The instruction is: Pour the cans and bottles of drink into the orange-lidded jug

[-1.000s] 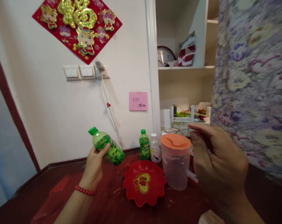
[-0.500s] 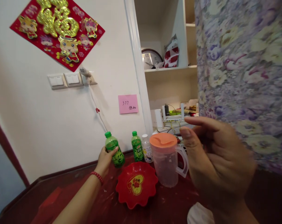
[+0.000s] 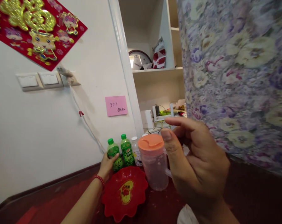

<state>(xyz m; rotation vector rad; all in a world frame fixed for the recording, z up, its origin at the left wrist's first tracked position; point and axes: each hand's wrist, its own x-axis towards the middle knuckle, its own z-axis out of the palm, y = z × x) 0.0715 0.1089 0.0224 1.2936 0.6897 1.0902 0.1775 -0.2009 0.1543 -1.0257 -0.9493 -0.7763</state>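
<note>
My left hand (image 3: pixel 108 166), with a red bead bracelet on the wrist, is wrapped round a green drink bottle (image 3: pixel 114 151) that stands upright near the wall. Right beside it is a second green bottle (image 3: pixel 127 151), then a white bottle (image 3: pixel 136 152). A clear plastic pitcher (image 3: pixel 156 174) with an orange lid (image 3: pixel 151 143) stands to their right. In front of the bottles lies a red scalloped plate (image 3: pixel 113 196) with a gold heart print. My right hand (image 3: pixel 196 158) is raised before the pitcher's handle, thumb and forefinger apart, holding nothing.
Everything stands on a dark red table (image 3: pixel 164 208). Something white (image 3: pixel 187 214) lies at its front edge below my right hand. Behind are the wall with a power cable (image 3: pixel 89 127), a shelf unit with a white router (image 3: pixel 163 118), and a floral curtain (image 3: pixel 224 77) at right.
My left hand has moved the green bottle right, closing the gap to the second green bottle. The view has turned right; my right hand keeps its pose.
</note>
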